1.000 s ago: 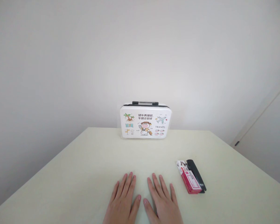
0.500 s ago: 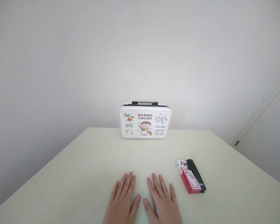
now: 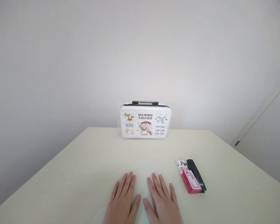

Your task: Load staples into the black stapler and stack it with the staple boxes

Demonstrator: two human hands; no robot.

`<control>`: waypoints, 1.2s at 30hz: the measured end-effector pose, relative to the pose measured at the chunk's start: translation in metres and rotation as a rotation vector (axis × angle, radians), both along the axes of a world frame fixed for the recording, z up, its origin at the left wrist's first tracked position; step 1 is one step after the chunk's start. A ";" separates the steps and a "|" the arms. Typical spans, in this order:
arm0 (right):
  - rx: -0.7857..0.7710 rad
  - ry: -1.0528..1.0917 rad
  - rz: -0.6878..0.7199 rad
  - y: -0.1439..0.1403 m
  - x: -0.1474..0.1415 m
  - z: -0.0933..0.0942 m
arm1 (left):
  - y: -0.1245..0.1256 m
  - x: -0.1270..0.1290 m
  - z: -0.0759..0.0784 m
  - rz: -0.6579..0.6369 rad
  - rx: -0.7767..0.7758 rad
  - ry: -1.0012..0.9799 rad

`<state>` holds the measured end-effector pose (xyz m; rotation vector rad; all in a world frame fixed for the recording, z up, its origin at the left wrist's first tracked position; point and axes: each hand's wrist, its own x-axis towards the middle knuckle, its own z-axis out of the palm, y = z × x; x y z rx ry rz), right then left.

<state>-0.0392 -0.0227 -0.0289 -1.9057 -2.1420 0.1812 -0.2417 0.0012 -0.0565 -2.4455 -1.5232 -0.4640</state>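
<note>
Here the left hand (image 3: 122,203) and right hand (image 3: 162,203) lie flat, fingers spread, holding nothing, side by side on the near counter (image 3: 84,168). Just right of the right hand lies a red box (image 3: 189,181) against a black case (image 3: 196,174); a small white suitcase (image 3: 145,121) stands upright at the far edge.

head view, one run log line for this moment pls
left hand: flat on table, open | right hand: flat, open, nearest red box | black case: beside red box | white suitcase: upright, far edge

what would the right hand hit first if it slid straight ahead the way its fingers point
Probably nothing soon: the right hand lies flat on the table, fingers angled slightly left. That line looks free up to the white case at the far edge. The red box lies off to its right.
</note>
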 end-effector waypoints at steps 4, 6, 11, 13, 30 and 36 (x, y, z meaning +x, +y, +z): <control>0.024 -0.016 -0.038 0.000 -0.002 0.000 | 0.000 0.000 -0.001 -0.001 -0.001 -0.016; 0.007 -0.015 -0.023 0.000 -0.002 0.000 | 0.001 0.000 -0.001 0.001 0.000 -0.013; 0.000 -0.005 -0.010 0.001 0.002 0.000 | 0.001 0.000 0.000 0.005 -0.006 0.017; 0.013 -0.006 -0.010 0.001 0.002 -0.001 | 0.001 0.000 -0.001 0.005 -0.008 0.020; 0.019 -0.033 -0.040 0.001 -0.002 -0.001 | 0.002 0.000 -0.002 -0.012 0.002 -0.019; -0.002 0.010 -0.030 0.001 -0.002 -0.001 | 0.000 0.000 0.006 -0.004 -0.081 -0.067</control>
